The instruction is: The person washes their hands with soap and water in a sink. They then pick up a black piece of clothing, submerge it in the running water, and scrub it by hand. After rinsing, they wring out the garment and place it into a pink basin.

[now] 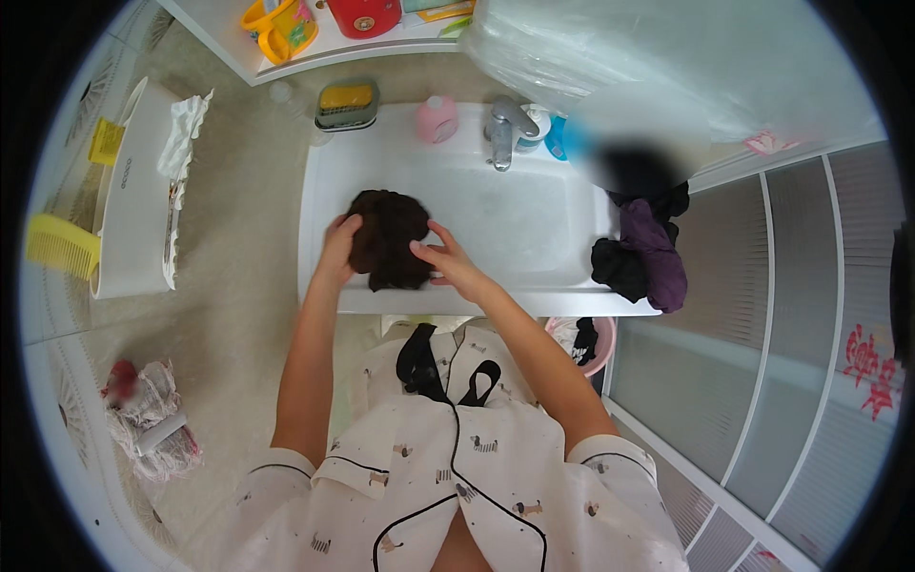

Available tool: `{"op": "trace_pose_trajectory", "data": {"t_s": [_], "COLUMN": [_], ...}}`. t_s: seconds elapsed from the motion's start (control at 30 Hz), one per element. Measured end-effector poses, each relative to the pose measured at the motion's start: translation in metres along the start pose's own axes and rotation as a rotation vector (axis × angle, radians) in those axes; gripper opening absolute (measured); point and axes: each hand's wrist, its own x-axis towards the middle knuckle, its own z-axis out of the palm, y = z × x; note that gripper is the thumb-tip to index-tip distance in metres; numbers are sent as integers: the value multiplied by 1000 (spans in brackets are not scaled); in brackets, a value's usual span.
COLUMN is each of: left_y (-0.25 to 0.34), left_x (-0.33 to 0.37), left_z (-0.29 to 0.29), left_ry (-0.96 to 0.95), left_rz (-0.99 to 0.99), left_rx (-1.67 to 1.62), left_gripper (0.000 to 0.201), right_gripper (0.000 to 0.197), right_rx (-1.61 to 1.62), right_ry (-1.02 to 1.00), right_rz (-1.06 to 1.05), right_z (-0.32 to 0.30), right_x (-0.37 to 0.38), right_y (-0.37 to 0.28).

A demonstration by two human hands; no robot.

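A bunched dark brown cloth (391, 238) is between my hands over the left part of the white sink (457, 302). My left hand (338, 250) grips its left side, with the thumb on top and the other fingers partly hidden. On the right side of the cloth, my right hand (453, 267) holds the edge, its thumb and fingers curved against the fabric. What kind of garment it is, I cannot tell. A chrome faucet (505, 133) stands at the sink's back edge, beside a pink round bottle (437, 119).
A soap dish (346, 107) with a yellow bar sits at the back left corner. Black and purple clothes (653, 253) hang over the sink's right rim. Below is a pink basin (602, 348) with laundry. Left on the counter are a white tissue box (133, 205) and yellow comb (65, 245).
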Motion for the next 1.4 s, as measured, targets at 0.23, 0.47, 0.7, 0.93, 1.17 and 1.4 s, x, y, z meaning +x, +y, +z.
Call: {"op": "trace_pose_trajectory", "data": {"t_s": [0.23, 0.47, 0.7, 0.93, 1.17, 1.4], "left_y": [0, -24, -130, -181, -129, -69], "left_x": [2, 81, 99, 144, 126, 95], "left_z": [88, 61, 145, 140, 144, 105], "left_ry": [-184, 178, -48, -89, -276, -316], "left_rz": [-117, 835, 479, 466, 475, 333], "left_rx": [-69, 1247, 1702, 1695, 1615, 550], "left_gripper": [45, 53, 79, 73, 37, 14], "right_gripper": [36, 52, 88, 75, 36, 28], "right_rx": [340, -772, -1132, -1442, -1515, -791], "right_ry": [411, 771, 685, 551, 346, 468], "right_rz": [-162, -437, -100, -81, -242, -474], "right_z": [-101, -221, -164, -194, -237, -272], "right_x": [17, 13, 91, 150, 116, 12], "right_y": [13, 28, 40, 83, 57, -6]}}
